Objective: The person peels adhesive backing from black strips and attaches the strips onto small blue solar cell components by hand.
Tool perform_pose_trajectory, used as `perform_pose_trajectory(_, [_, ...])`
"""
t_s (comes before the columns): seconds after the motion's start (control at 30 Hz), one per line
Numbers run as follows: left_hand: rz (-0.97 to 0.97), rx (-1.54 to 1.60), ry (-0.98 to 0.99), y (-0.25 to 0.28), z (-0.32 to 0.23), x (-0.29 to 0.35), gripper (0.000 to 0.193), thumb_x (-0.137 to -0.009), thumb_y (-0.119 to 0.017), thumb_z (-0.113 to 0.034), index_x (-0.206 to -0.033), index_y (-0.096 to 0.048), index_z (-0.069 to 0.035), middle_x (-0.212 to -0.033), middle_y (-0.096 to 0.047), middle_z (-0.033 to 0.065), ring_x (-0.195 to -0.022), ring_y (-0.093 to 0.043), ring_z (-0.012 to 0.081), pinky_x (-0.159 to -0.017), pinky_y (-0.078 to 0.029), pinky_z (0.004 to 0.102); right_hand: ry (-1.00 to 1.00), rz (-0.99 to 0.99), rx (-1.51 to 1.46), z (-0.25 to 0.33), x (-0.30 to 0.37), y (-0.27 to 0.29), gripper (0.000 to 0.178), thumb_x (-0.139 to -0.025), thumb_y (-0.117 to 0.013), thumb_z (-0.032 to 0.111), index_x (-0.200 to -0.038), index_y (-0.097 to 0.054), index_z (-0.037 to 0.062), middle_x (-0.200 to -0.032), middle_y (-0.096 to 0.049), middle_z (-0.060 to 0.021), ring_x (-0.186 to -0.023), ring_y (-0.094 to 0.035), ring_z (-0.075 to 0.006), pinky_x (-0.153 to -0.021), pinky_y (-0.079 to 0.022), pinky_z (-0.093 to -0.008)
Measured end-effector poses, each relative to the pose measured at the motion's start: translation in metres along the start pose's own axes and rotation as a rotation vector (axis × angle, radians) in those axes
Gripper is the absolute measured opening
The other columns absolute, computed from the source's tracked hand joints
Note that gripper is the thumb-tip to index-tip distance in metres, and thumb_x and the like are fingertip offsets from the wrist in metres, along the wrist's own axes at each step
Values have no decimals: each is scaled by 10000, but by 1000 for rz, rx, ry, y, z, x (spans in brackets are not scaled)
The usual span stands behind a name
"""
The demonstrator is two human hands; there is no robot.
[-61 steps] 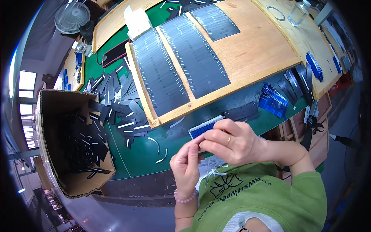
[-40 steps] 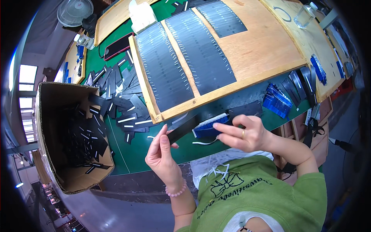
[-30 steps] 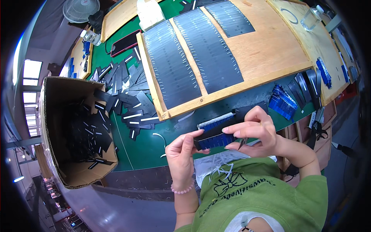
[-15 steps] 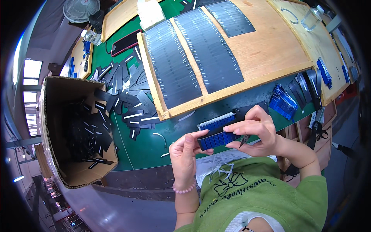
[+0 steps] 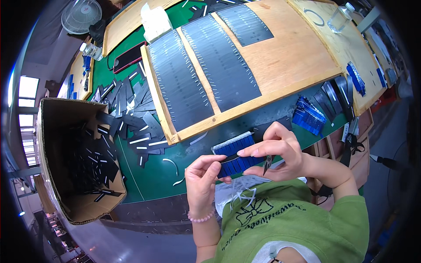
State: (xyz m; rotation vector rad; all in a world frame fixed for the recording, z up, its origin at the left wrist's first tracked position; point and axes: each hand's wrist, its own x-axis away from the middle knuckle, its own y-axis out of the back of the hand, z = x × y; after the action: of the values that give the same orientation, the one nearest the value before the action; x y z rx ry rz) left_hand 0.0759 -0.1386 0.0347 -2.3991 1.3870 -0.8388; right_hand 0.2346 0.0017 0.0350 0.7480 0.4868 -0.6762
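Observation:
Between my two hands is a dark strip with a row of blue segments (image 5: 238,165), held level just above the table's near edge. My left hand (image 5: 202,177), with a pink bead bracelet at the wrist, pinches its left end between thumb and fingers. The fingers of my right hand (image 5: 280,154) are closed on the right part of the strip. A small pointed dark metal tool (image 5: 267,164) also sticks out from this hand; its kind is partly hidden. Just beyond lies a similar blue strip with a whitish edge (image 5: 233,142).
A wooden tray (image 5: 280,98) with columns of dark strips (image 5: 182,83) covers the table's middle. Loose black pieces (image 5: 144,127) lie to its left, near a cardboard box (image 5: 118,206) of similar pieces. At right are a blue bundle (image 5: 308,116) and black strips (image 5: 330,97).
The view has shifted slightly, so the table and tray appear farther left. Both hands keep their grip on the blue-segmented strip, and the pointed tool in my right hand has tilted more upright.

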Motion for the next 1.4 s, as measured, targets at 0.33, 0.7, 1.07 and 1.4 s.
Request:
perform_pose_trajectory(0.33, [-8, 10, 17, -1, 1, 0, 211, -872, -613, -103, -989, -612, 73, -825, -652, 124, -610, -624, 140, -537, -549, 258, 13, 3, 4, 0, 1, 1, 549, -632, -841, 188, -1023, -463, 109, -976, -697, -42, -611, -396, -137, -571, -341, -251])
perform_pose_trajectory(0.7, [-48, -39, -20, -2, -1, 1, 154, -804, -639, 31, -954, -617, 59, -781, -643, 100, -581, -612, 127, -520, -540, 242, 66, -38, 84, 0, 4, -3, 496, -633, -828, 163, -1006, -504, 119, -990, -692, -16, -602, -410, -135, -532, -343, -243])
perform_pose_trajectory(1.07, [-56, 15, -75, -4, 1, 0, 195, -790, -642, 55, -982, -609, 54, -807, -654, 122, -616, -637, 156, -571, -549, 257, 194, 84, 308, 13, 8, -16, 147, -643, -637, 113, -786, -622, 142, -1176, -619, 23, -592, -392, -80, -466, -393, -154])
perform_pose_trajectory(1.4, [-50, -61, -221, 2, 3, 2, 226, -765, -640, 109, -981, -617, 47, -881, -651, 148, -664, -645, 168, -609, -547, 261, -516, -221, -166, 4, 3, -7, 457, -646, -827, 147, -1014, -571, 59, -858, -593, -11, -617, -420, -60, -512, -349, -198])
